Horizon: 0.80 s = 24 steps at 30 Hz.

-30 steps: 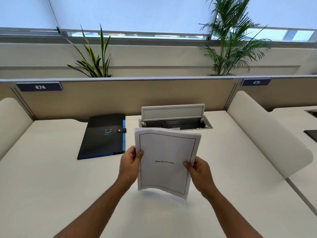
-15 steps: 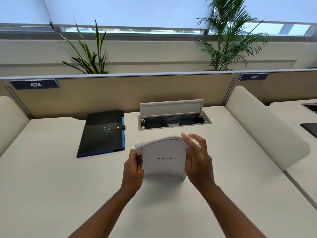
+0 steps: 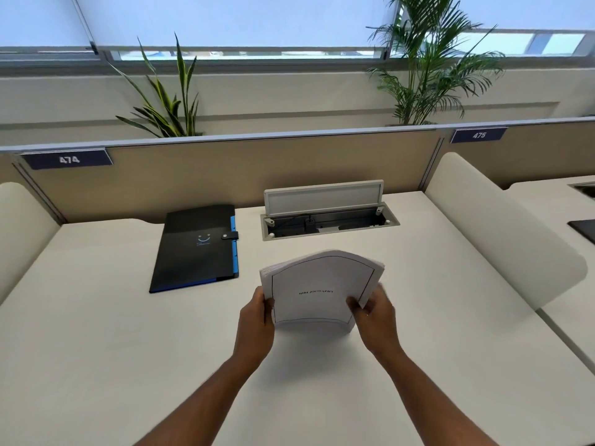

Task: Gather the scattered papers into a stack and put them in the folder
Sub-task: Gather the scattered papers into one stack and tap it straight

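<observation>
Two forearms enter from the lower edge over a white desk (image 3: 96,349). The left hand (image 3: 256,320) grips the left edge of a stack of papers (image 3: 318,291), thumb on the front sheet; the right hand (image 3: 375,317) grips the lower right corner, its fingers blurred. The stack stands on its lower edge on the desk, bowed, with the upper sheets fanned slightly out of line. The top sheet bears a ruled border and a printed heading, too blurred to read with certainty.

Farther back and to the left, a black folder (image 3: 196,246) with blue edging lies flat and closed, its strap fastened across the right side; its contents are hidden. Nothing lies between stack and folder.

Beyond the stack, a recessed cable box (image 3: 328,222) is set in the desk, lid raised; a dark cable shows inside.

A beige partition (image 3: 257,169) closes the rear, carrying labels 474 (image 3: 69,159) and 475 (image 3: 478,135). A curved side divider (image 3: 502,230) stands at right. Two plants (image 3: 167,101) rise behind the partition, pots hidden.
</observation>
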Motion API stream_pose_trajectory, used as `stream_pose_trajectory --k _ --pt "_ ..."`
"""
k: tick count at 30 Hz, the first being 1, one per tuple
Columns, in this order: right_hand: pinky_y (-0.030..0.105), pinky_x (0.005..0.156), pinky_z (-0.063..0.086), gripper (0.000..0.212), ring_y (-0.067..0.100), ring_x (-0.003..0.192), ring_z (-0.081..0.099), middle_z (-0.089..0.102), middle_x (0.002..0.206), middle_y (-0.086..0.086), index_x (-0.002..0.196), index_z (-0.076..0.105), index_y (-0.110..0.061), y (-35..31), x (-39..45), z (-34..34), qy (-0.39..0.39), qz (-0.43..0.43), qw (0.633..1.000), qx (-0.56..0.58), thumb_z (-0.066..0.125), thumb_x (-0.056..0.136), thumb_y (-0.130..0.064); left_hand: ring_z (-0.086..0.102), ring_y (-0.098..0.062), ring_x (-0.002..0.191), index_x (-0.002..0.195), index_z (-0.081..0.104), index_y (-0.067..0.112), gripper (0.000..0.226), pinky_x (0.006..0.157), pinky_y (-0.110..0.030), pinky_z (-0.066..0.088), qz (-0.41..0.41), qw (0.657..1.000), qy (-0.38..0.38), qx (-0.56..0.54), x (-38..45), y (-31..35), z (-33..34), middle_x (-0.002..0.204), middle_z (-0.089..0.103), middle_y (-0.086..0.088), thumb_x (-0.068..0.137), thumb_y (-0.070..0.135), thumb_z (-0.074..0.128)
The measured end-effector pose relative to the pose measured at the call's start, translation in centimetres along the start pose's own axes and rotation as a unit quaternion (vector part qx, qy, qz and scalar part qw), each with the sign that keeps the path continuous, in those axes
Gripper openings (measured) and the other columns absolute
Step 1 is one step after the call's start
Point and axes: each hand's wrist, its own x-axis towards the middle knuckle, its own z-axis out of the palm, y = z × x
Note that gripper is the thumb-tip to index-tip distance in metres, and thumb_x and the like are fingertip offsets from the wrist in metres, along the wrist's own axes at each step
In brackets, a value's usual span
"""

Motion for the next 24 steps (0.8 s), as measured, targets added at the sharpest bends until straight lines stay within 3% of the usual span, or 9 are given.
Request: stream_pose_trajectory --k 1,2,4,6,8,13,16,20,24 --pt "0.031 0.068 0.054 0.022 0.029 0.086 0.072 0.075 0.088 -0.008 0.100 0.067 -0.029 0.6 0.0 0.2 -0.015 0.029 0.999 -0.027 0.072 0.092 -0.009 0.062 0.004 0.088 0.115 0.056 0.018 0.023 0.068 -0.011 0.051 -0.007 1.000 -0.004 0.007 -0.1 -0.2 0.1 0.101 0.063 0.021 0.100 0.003 0.047" --pt "0.035 0.066 0.050 0.023 0.030 0.080 0.070 0.074 0.079 -0.006 0.082 0.067 -0.028 1.2 0.1 0.3 -0.018 0.045 0.998 -0.043 0.073 0.091 -0.009 0.061 0.008 0.089 0.119 0.056 0.017 0.025 0.070 -0.007 0.049 -0.007 1.000 -0.007 0.011 -0.2 -0.4 0.1 0.106 0.063 0.019 0.100 0.003 0.047" --pt "0.030 0.062 0.045 0.036 0.010 0.066 0.065 0.072 0.067 -0.011 0.067 0.064 -0.032 1.7 0.6 0.0 -0.007 0.041 0.998 -0.037 0.076 0.088 -0.006 0.061 0.012 0.091 0.121 0.056 0.020 0.028 0.072 -0.002 0.047 -0.005 1.000 -0.015 0.003 -0.4 0.1 -0.1 0.108 0.063 0.022 0.100 0.005 0.048" --pt "0.026 0.061 0.047 0.033 0.000 0.062 0.060 0.073 0.069 -0.012 0.069 0.067 -0.031 1.4 1.1 -0.5 -0.002 0.023 1.000 -0.018 0.076 0.087 -0.004 0.061 0.013 0.095 0.116 0.055 0.030 0.028 0.071 -0.002 0.047 -0.005 1.000 -0.015 -0.009 -0.5 0.6 -0.2 0.104 0.061 0.032 0.100 0.008 0.047" --pt "0.036 0.065 0.052 0.018 0.012 0.069 0.061 0.074 0.075 -0.001 0.079 0.072 -0.022 1.6 1.6 -1.3 -0.007 0.011 1.000 -0.007 0.076 0.088 -0.007 0.061 0.012 0.095 0.112 0.054 0.032 0.027 0.071 -0.003 0.048 -0.013 1.000 -0.002 -0.014 -0.5 1.2 0.2 0.102 0.060 0.033 0.101 0.009 0.047" --pt "0.043 0.071 0.056 0.017 0.028 0.073 0.066 0.075 0.080 0.006 0.083 0.073 -0.021 5.4 0.6 -4.3 -0.061 0.043 0.996 -0.038 0.074 0.091 -0.007 0.065 -0.011 0.075 0.093 0.056 0.014 0.017 0.066 -0.028 0.054 -0.065 0.998 -0.018 0.013 -3.1 1.0 3.9 0.087 0.070 0.007 0.100 0.002 0.045" --pt "0.050 0.080 0.057 0.007 0.034 0.082 0.071 0.077 0.084 0.007 0.089 0.074 -0.014 6.4 -0.4 -4.9 -0.080 0.062 0.993 -0.053 0.074 0.091 -0.007 0.066 -0.017 0.075 0.094 0.059 0.013 0.018 0.067 -0.034 0.054 -0.097 0.995 -0.031 0.022 -4.4 -0.1 4.1 0.086 0.071 0.004 0.100 0.003 0.045" --pt "0.029 0.076 0.062 0.017 0.008 0.079 0.076 0.079 0.085 -0.012 0.092 0.077 -0.021 6.3 2.3 -7.6 -0.096 0.083 0.992 -0.023 0.080 0.085 -0.006 0.062 -0.013 0.068 0.090 0.060 0.018 0.020 0.061 -0.028 0.051 -0.137 0.990 -0.028 0.027 -3.2 1.4 6.1 0.078 0.068 0.004 0.099 0.005 0.048" --pt "0.025 0.074 0.061 0.017 0.018 0.083 0.078 0.081 0.086 -0.001 0.094 0.079 -0.014 7.6 4.7 -11.0 -0.108 0.144 0.983 0.031 0.085 0.080 -0.004 0.065 -0.019 0.072 0.094 0.066 0.014 0.012 0.072 -0.038 0.055 -0.215 0.976 -0.040 0.004 -1.6 2.9 8.9 0.081 0.072 0.000 0.096 0.010 0.056"
